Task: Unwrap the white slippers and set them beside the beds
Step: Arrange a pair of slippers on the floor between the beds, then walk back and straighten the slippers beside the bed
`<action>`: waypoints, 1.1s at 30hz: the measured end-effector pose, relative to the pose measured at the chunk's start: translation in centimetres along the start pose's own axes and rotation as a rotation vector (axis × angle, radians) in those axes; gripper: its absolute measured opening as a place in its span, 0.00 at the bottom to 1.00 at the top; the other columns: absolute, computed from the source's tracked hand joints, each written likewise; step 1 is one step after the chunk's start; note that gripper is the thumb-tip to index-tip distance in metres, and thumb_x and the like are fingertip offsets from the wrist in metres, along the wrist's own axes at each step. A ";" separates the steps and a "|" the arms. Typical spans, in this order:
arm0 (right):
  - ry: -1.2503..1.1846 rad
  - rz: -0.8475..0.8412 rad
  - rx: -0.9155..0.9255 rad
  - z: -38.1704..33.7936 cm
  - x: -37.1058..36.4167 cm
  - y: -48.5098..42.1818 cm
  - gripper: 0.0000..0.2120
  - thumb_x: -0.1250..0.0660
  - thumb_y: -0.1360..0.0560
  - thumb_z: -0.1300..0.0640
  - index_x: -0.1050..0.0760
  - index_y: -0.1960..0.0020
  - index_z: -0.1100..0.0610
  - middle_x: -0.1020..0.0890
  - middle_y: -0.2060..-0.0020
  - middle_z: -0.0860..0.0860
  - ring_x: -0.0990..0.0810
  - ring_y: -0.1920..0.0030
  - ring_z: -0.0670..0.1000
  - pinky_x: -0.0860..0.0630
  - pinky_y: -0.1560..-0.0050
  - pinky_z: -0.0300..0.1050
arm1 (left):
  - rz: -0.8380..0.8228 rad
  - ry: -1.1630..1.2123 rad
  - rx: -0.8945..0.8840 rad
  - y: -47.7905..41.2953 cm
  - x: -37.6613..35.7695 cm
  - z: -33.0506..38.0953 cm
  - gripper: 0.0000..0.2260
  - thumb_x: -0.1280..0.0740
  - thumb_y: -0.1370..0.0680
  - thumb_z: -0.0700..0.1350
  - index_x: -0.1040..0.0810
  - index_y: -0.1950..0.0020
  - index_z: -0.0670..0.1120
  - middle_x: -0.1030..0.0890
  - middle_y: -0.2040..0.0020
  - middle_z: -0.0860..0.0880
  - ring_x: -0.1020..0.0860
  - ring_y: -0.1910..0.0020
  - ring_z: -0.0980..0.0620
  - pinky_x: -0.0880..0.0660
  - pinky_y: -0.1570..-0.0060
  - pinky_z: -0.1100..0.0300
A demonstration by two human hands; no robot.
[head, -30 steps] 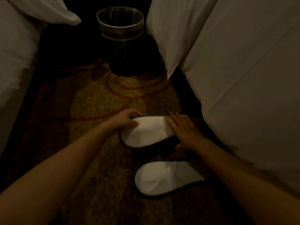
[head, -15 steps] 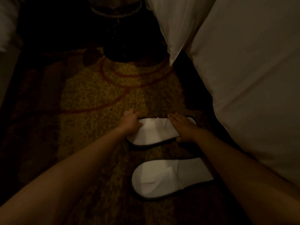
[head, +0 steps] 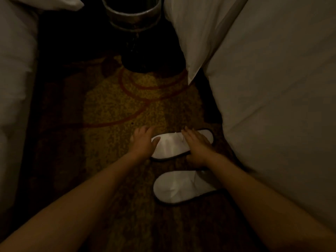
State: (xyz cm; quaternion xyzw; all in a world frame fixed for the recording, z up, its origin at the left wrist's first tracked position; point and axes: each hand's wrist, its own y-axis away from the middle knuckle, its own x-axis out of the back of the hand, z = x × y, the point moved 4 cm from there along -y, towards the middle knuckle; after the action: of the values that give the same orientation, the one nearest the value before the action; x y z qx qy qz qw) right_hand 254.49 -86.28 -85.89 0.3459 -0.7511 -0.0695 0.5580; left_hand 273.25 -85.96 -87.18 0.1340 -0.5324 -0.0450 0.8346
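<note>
Two white slippers with dark sole edges lie flat on the patterned carpet beside the right bed (head: 272, 106), toes pointing left. The far slipper (head: 171, 146) has my left hand (head: 143, 142) at its toe end, fingers spread, thumb resting on the white upper. My right hand (head: 197, 146) lies flat across its middle and heel part, fingers apart. The near slipper (head: 180, 186) lies untouched just below, its heel partly hidden by my right forearm. No wrapper is visible.
A waste bin (head: 132, 17) with a liner stands at the far end of the aisle. The left bed (head: 12, 88) borders the carpet (head: 112, 110) on the left. A hanging corner of bedding (head: 192, 51) drops near the far slipper.
The far slipper has slid a little toward the right bed. My left hand has loosened from gripping its toe to resting with fingers spread. The camera view shifted down, then back up.
</note>
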 end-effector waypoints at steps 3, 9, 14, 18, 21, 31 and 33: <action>-0.069 0.063 0.021 -4.5 5.4 5.4 0.37 0.35 0.25 0.53 0.54 0.25 0.57 0.52 0.24 0.55 0.48 0.26 0.57 0.45 0.27 0.54 | -0.027 -0.083 -0.064 3.2 7.0 3.1 0.25 0.42 0.22 0.56 0.42 0.27 0.52 0.39 0.26 0.44 0.43 0.28 0.41 0.42 0.31 0.44; -0.015 0.191 -0.017 -10.3 22.2 18.9 0.31 0.40 0.24 0.45 0.46 0.27 0.55 0.37 0.28 0.55 0.39 0.30 0.57 0.38 0.33 0.53 | -0.146 -0.237 -0.206 9.5 24.4 15.6 0.27 0.45 0.22 0.60 0.46 0.26 0.53 0.44 0.23 0.48 0.46 0.26 0.44 0.44 0.29 0.44; -0.075 0.317 -0.194 -10.9 38.6 35.0 0.31 0.43 0.26 0.36 0.40 0.29 0.53 0.27 0.35 0.55 0.28 0.37 0.57 0.28 0.41 0.53 | -0.255 -0.272 -0.374 17.2 40.1 31.2 0.18 0.43 0.22 0.57 0.27 0.39 0.49 0.22 0.40 0.47 0.24 0.43 0.46 0.25 0.47 0.50; -0.094 0.468 -0.314 -10.5 48.8 49.8 0.33 0.47 0.27 0.32 0.39 0.30 0.51 0.25 0.37 0.53 0.27 0.39 0.54 0.26 0.44 0.52 | -0.223 -0.172 -0.435 24.6 49.1 43.6 0.19 0.43 0.22 0.58 0.30 0.35 0.52 0.23 0.38 0.47 0.24 0.43 0.47 0.27 0.44 0.52; -0.072 0.572 -0.438 -9.9 53.0 60.0 0.34 0.48 0.28 0.30 0.38 0.31 0.52 0.25 0.37 0.53 0.27 0.39 0.56 0.26 0.44 0.53 | -0.177 -0.231 -0.599 29.9 52.5 52.1 0.22 0.44 0.22 0.59 0.33 0.32 0.50 0.26 0.34 0.46 0.27 0.37 0.46 0.30 0.39 0.52; -0.220 0.642 -0.875 -5.0 50.5 90.6 0.40 0.47 0.29 0.29 0.43 0.28 0.55 0.34 0.30 0.58 0.36 0.32 0.62 0.32 0.37 0.62 | -0.260 -0.373 -1.065 50.3 48.7 75.2 0.23 0.42 0.22 0.57 0.31 0.33 0.44 0.26 0.35 0.41 0.28 0.38 0.41 0.29 0.40 0.48; -0.276 0.685 -0.946 -3.3 48.1 96.5 0.40 0.46 0.30 0.29 0.46 0.27 0.54 0.35 0.30 0.58 0.36 0.32 0.63 0.33 0.35 0.61 | -0.285 -0.393 -1.128 55.1 46.4 79.1 0.24 0.42 0.22 0.57 0.32 0.32 0.44 0.27 0.34 0.40 0.28 0.37 0.41 0.29 0.40 0.47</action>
State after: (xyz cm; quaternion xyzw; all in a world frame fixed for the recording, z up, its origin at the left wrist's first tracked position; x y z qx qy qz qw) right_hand 208.12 -41.60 0.63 -0.2141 -0.7731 -0.2567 0.5391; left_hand 218.19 -57.07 -0.14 -0.2694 -0.5474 -0.4548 0.6487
